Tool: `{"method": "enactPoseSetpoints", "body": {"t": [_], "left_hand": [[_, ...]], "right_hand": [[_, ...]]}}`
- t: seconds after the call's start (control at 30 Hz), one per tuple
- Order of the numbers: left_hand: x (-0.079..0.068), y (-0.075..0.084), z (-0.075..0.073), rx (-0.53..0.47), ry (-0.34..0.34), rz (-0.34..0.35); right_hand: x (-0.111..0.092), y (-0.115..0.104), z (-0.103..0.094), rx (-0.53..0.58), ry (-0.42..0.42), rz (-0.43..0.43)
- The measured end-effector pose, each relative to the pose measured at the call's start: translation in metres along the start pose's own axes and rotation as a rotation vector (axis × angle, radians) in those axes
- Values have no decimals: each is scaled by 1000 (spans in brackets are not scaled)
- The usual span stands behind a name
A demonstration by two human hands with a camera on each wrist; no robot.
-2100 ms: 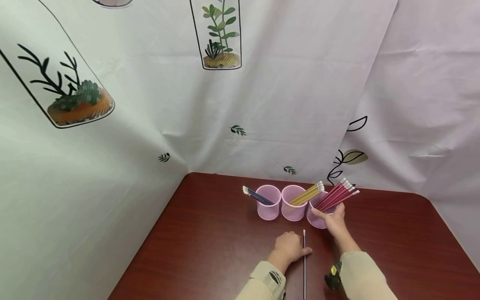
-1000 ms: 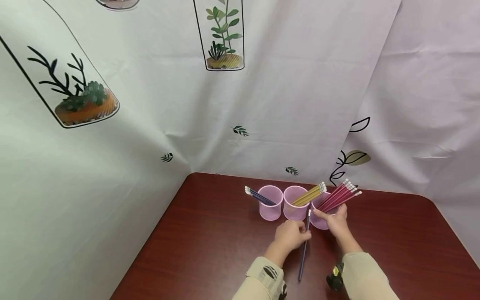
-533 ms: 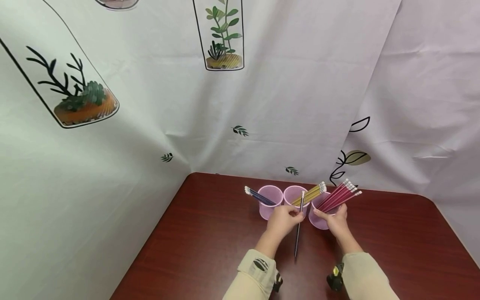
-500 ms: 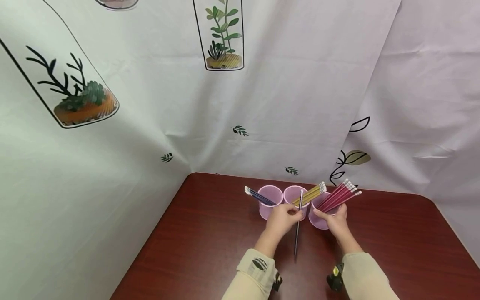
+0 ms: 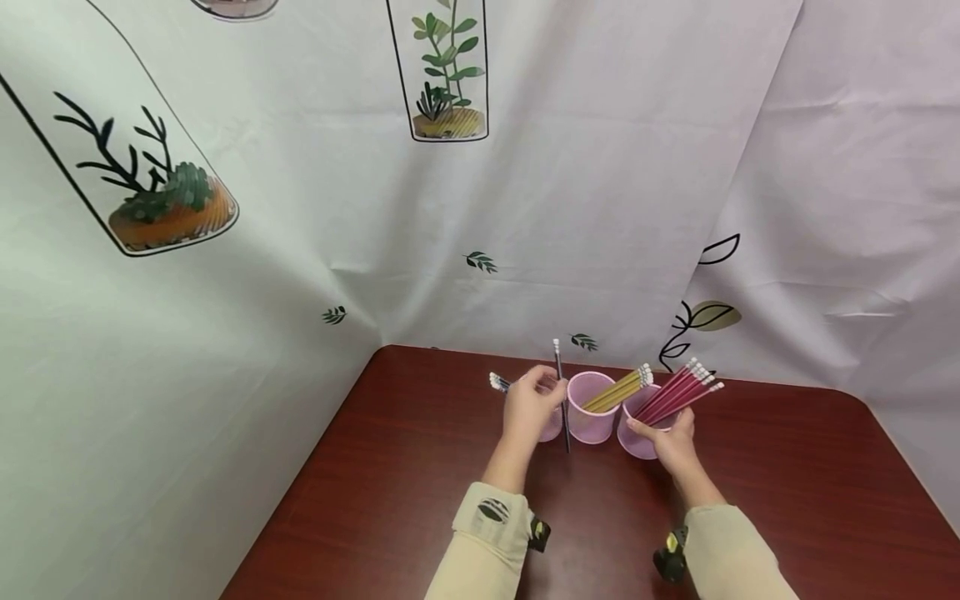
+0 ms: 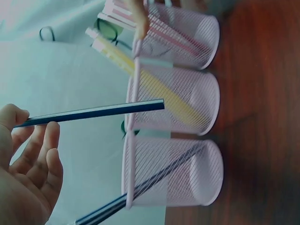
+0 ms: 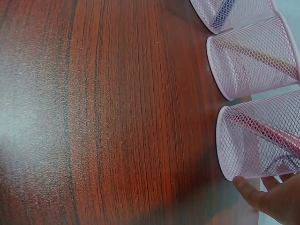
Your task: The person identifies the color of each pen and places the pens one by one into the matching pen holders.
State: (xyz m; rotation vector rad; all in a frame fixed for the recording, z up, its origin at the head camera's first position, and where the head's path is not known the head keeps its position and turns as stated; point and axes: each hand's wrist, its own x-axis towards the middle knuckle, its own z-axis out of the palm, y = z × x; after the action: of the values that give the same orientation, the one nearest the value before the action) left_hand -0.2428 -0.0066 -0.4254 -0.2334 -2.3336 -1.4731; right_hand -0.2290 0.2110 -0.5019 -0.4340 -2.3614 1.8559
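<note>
My left hand (image 5: 528, 408) pinches a dark blue pencil (image 6: 108, 111) between thumb and fingertips. It stands nearly upright, eraser end up, in front of the gap between the left and middle cups. The left pink mesh cup (image 6: 154, 171), partly hidden behind that hand in the head view, holds several dark blue pencils (image 5: 498, 382) leaning left. My right hand (image 5: 675, 446) grips the right mesh cup (image 5: 633, 442), which holds several red pencils (image 5: 675, 392). Between them stands the middle mesh cup (image 5: 591, 427) with several yellow pencils (image 5: 618, 390) leaning right.
The three cups stand in a row near the back of a dark red-brown wooden table (image 5: 390, 467). A white curtain (image 5: 585, 183) printed with plants hangs behind the table and along its left side.
My left hand has picked the dark blue pencil up off the table and carried it away from me and leftward, towards the left cup. The right hand stays on the right cup.
</note>
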Motion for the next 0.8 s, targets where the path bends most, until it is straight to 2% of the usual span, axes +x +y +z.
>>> {"method": "enactPoseSetpoints", "body": {"t": [0.13,0.23,0.53,0.63,0.8], "left_hand": [[6,-1,-11,-66,57,-63],[10,-1,-17,-80,103,-74],[16,-2,-25,-97,222,-3],[15,-6,-25,-76,237,-19],[8,-20,-21,-28,222,-44]], "right_hand": [[0,0,0,-1,-1,5],[0,0,0,2,0,3],[0,0,-1,-7,-5,7],[-1,0,-1,-8,-3,4],[-1,-1,0,-5,2,1]]}}
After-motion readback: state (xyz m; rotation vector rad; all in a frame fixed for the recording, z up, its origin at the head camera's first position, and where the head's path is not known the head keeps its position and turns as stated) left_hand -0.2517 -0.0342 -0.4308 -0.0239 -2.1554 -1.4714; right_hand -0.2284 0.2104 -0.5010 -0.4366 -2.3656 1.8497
